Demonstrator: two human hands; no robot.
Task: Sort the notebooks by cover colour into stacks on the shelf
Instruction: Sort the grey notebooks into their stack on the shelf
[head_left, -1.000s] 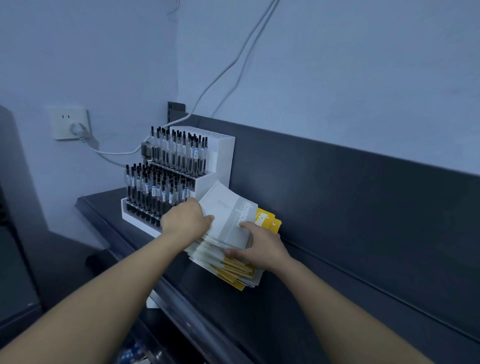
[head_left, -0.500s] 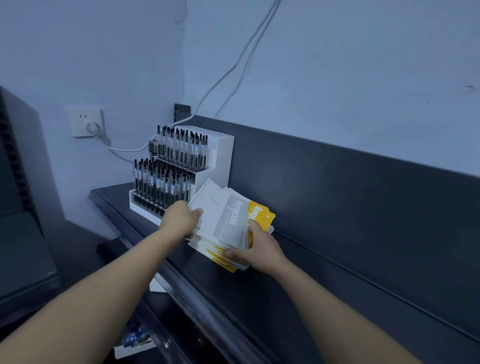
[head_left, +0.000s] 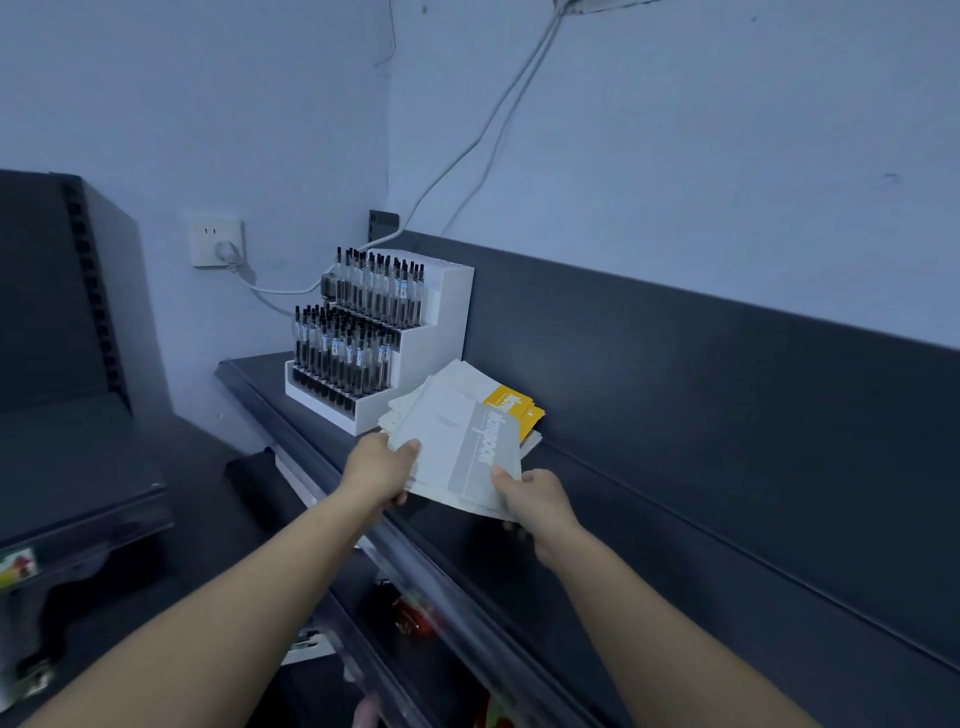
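**Notebooks held in both hands over the shelf**

The left hand (head_left: 376, 470) grips the fanned notebooks (head_left: 457, 441) at their near left corner, thumb on top. The right hand (head_left: 535, 499) pinches the near right corner. The top cover is pale grey with a darker lettered band, and a yellow cover (head_left: 511, 405) peeks out behind. The pile is over the shelf (head_left: 597, 545) near its left end, just beside the pen rack (head_left: 436, 332).

Pale bluish walls (head_left: 675, 130) meet in a corner (a plugged socket (head_left: 217, 242) on one) beside a dark cabinet (head_left: 47, 322).
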